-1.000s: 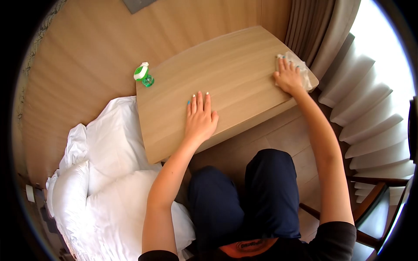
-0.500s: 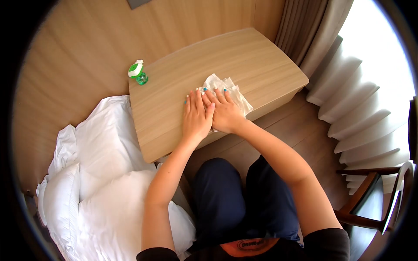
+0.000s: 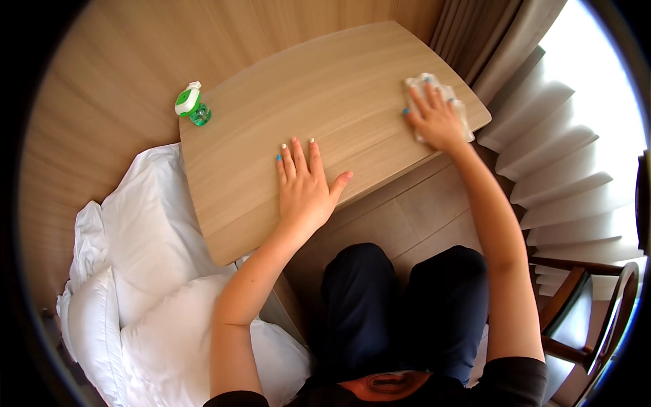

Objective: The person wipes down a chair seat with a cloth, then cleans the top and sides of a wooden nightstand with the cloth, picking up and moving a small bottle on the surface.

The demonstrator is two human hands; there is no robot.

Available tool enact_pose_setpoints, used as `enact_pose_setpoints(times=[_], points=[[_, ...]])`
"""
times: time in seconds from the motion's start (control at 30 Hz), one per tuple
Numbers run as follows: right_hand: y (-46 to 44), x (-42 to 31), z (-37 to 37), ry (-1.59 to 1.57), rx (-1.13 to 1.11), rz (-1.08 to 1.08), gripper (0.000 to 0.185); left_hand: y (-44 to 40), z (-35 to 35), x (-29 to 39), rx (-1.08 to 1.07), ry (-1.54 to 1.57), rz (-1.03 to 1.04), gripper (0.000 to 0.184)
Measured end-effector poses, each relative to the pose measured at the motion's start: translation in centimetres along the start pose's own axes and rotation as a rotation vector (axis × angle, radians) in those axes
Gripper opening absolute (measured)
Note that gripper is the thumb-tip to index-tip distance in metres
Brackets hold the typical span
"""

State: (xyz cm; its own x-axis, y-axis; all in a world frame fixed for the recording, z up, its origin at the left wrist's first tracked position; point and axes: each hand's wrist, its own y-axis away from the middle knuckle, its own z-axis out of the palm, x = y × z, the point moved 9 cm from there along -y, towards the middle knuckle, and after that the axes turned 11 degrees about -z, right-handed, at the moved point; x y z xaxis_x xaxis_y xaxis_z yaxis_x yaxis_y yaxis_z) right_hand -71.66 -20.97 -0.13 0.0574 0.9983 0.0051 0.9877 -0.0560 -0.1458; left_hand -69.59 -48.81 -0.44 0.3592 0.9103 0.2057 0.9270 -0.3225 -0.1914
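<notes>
My left hand lies flat on the wooden table, fingers spread and thumb out to the right, holding nothing. Near the table's right end, my right hand presses flat on a white cloth, its fingers apart. The cloth shows around the fingertips and along the hand's right side; the rest is hidden under the palm. At the table's far left corner stands a green bottle with a white and green top.
White bedding lies against the table's left side. Pale curtains hang at the right. A dark wooden chair stands at the lower right. My knees are below the table's front edge.
From a second ago, the right hand and cloth came to the middle beside the left hand, then moved back to the right end. The left hand has stayed on the table, its thumb now spread wider.
</notes>
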Motion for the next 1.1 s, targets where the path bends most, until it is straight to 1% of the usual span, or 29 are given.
enact_pose_setpoints(times=[0.1,0.17,0.27,0.33,0.37,0.47,0.57,0.6,0.7,0.77,0.83,0.9,1.0,1.03,1.1], points=[[-0.8,6.5,0.3,0.05,-0.008,0.15,0.063,0.1,0.0,0.1,0.017,-0.009,0.01,0.078],[-1.5,9.0,0.4,0.034,-0.007,0.208,0.063,0.0,-0.2,0.2,0.046,-0.024,0.02,0.076],[-3.6,11.5,0.4,-0.012,0.0,0.265,0.063,-0.4,-1.1,0.2,0.028,-0.017,0.011,0.073],[-5.4,12.7,0.8,-0.098,-0.029,0.31,0.063,-1.7,-1.5,-0.4,-0.123,-0.004,0.013,0.071],[-6.3,12.7,0.9,-0.109,-0.03,0.291,0.065,-2.2,-1.4,-0.6,-0.203,0.005,0.011,0.07],[-8.9,11.1,1.4,0.066,0.004,0.161,0.072,-2.5,-1.2,-1.1,-0.173,0.061,-0.018,0.069],[-10.3,6.5,1.9,0.09,0.022,-0.103,0.077,-2.8,-1.8,-1.0,-0.014,0.114,0.065,0.071],[-10.4,4.4,2.0,0.07,0.009,-0.183,0.078,-3.0,-1.9,-1.1,-0.009,0.114,0.052,0.072],[-9.5,-4.4,1.1,-0.028,0.017,-0.411,0.075,-3.2,-2.1,-1.5,0.011,0.123,0.012,0.075],[-7.5,-11.5,1.2,-0.073,-0.018,-0.613,0.074,-3.1,-2.4,-2.1,0.041,0.133,-0.02,0.075],[-4.8,-18.2,1.1,-0.161,-0.057,-0.841,0.073,-3.4,-2.6,-3.3,0.086,0.248,-0.06,0.072],[-2.7,-22.8,0.6,-0.225,-0.113,-0.99,0.07,-3.2,-2.7,-4.1,0.127,0.331,-0.081,0.069],[-2.0,-24.7,0.5,-0.268,-0.079,-1.045,0.066,-3.1,-2.6,-4.6,0.164,0.405,-0.081,0.066],[-2.0,-24.5,0.0,-0.345,-0.063,-1.052,0.062,-3.2,-2.3,-4.8,0.161,0.433,-0.086,0.066],[-2.1,-24.0,0.1,-0.331,-0.112,-1.029,0.06,-3.4,-1.7,-4.8,0.146,0.432,-0.084,0.066]])
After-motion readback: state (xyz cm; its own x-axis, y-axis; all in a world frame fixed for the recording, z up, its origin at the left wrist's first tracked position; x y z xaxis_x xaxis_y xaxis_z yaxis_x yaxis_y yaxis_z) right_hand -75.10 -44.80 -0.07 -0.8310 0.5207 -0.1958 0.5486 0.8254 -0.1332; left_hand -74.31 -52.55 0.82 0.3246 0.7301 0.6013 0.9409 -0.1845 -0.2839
